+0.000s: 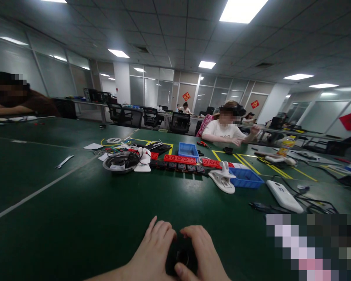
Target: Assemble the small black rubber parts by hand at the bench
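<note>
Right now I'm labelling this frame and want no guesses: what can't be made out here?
Head view, black object: mostly covered by the left hand and right hand; its kind is unclear.
Head view, table at lower right: masked by a pixelated patch.
Head view, metal bowl: contents too small and tangled to name.

We note both hands bare: left hand (152, 249), right hand (203, 253). Nails short, plain. We see left forearm (111, 275) uncovered.
</note>
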Motion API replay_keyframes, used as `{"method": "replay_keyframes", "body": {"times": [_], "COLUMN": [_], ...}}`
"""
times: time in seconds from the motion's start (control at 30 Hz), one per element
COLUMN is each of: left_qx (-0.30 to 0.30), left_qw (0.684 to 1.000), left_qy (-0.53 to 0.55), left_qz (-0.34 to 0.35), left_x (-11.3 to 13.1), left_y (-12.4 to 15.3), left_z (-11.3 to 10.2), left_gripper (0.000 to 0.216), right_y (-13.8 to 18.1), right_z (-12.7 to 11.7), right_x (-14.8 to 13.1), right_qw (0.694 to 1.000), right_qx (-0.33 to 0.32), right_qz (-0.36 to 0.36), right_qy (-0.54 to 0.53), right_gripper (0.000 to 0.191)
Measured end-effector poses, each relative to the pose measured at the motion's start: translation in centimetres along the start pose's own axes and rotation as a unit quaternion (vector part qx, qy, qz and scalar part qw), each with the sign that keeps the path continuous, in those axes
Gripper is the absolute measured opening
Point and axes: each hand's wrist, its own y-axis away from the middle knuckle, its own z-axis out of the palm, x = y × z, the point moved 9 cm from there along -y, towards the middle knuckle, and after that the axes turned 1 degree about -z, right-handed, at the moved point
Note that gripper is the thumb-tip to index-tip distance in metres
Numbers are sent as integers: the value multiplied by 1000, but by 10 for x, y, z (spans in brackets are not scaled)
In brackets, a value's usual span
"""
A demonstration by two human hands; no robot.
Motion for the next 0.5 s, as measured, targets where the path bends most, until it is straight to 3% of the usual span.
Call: {"method": "replay_keyframes", "body": {"times": [0.23, 0.37, 0.5], "left_qx": [20, 51, 43], "left_qw": [1000, 999, 997], "left_qy": [-18, 7, 26], "left_qz": [-11, 15, 56], "left_x": [-2, 1, 6], "left_y": [-1, -2, -3], "left_z": [2, -4, -5], "left_gripper": [30, 24, 27], "right_y": [1, 1, 1], "right_z": [9, 11, 10], "right_x": [-2, -3, -6], "right_qw": [999, 999, 999], "right_qx": [1, -3, -15], "right_qz": [-38, -39, -44], "right_qy": [29, 34, 5], "right_gripper": [43, 39, 37]}}
